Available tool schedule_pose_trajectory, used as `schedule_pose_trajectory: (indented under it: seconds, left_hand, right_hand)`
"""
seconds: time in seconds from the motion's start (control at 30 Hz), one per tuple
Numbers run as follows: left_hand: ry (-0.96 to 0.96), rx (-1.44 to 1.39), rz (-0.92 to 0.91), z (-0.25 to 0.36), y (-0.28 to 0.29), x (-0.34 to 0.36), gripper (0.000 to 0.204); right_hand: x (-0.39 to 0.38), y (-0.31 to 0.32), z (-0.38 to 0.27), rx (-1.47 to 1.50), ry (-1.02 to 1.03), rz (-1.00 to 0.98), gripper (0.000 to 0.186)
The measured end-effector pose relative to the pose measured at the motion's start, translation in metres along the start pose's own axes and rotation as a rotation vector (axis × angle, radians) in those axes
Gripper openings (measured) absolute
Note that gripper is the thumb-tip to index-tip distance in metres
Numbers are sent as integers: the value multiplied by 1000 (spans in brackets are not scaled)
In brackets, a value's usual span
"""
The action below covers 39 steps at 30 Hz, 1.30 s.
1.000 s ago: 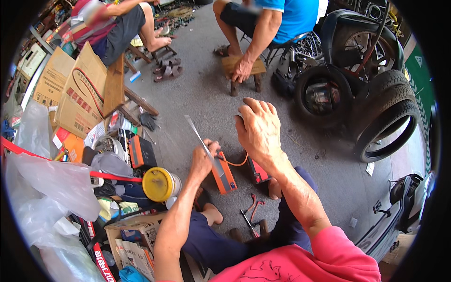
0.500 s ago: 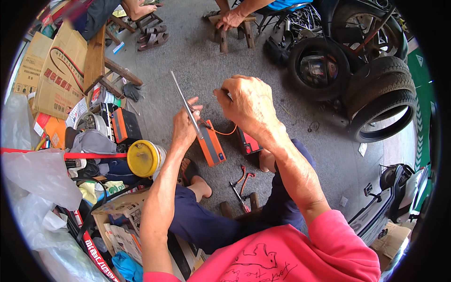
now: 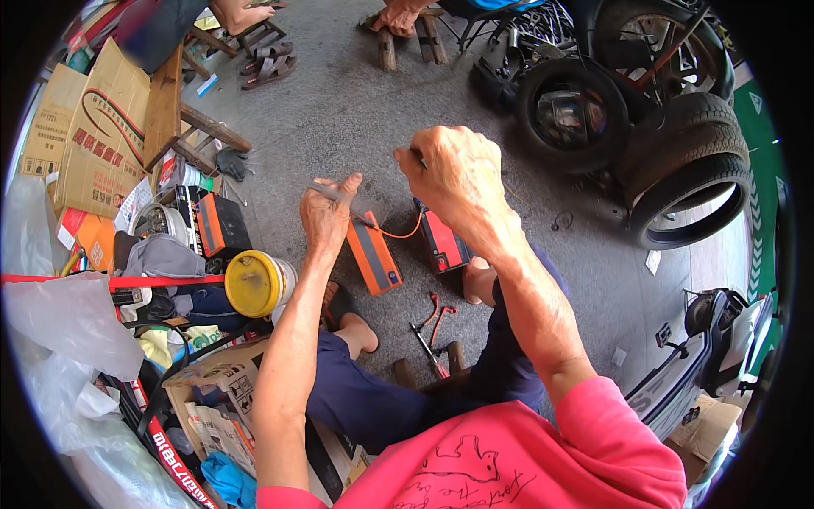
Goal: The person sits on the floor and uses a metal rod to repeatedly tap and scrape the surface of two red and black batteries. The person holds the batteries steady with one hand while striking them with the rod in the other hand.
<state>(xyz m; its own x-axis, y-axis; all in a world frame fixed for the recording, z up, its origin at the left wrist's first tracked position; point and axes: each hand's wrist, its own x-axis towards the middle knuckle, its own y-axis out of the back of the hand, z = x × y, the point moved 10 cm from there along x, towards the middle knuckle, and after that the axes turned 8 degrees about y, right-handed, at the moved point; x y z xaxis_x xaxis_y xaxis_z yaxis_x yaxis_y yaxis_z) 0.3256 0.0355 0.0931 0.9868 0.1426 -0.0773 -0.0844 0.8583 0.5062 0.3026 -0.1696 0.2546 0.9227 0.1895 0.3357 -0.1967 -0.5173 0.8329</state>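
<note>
My left hand (image 3: 326,225) is closed around a thin, straight grey metal tool (image 3: 341,196), blurred by motion; its exact kind cannot be made out. Raised to the right of it, my right hand (image 3: 458,174) has its fingers curled tight, and whatever they hold is hidden. Below the hands, an orange and grey battery (image 3: 373,261) lies on the floor beside a red and black battery (image 3: 446,243). A thin orange wire (image 3: 398,236) runs between the two. Nearer my legs is a red-handled tool (image 3: 431,349) with a reddish lead (image 3: 443,318) beside it.
A bucket with a yellow lid (image 3: 253,284) stands left of my foot. Another orange and black battery (image 3: 223,222), cartons (image 3: 106,144) and plastic bags (image 3: 72,322) crowd the left. Tyres (image 3: 691,199) are piled at right. Across from me, another person's hand (image 3: 398,15) touches a wooden stool (image 3: 387,49).
The metal tool in my left hand has swung from steeply upright to a flatter slant. My right hand has shifted slightly up, still closed. The other person's hand has moved toward the upper left.
</note>
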Motion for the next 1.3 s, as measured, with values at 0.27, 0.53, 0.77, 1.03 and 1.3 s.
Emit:
schedule_pose_trajectory:
  seconds: [0.27, 0.53, 0.77, 1.03, 1.3]
  left_hand:
    - [101, -409, -282, 0, -33, -10, 27]
    - [43, -255, -155, -7, -17, -4, 24]
    - [-51, -90, 32, -5, 6, -5, 15]
    - [-9, 17, 150, 26, 19, -19, 10]
    - [1, -133, 167, -14, 41, -12, 8]
  right_hand:
    - [-5, -11, 13, -86, 4, -92, 25]
    - [-7, -25, 38, -185, -40, -234, 27]
    - [-20, -103, 57, -332, -56, -677, 25]
    - [-47, -282, 93, -61, -43, -695, 32]
    - [-86, -316, 56, 366, -131, -362, 26]
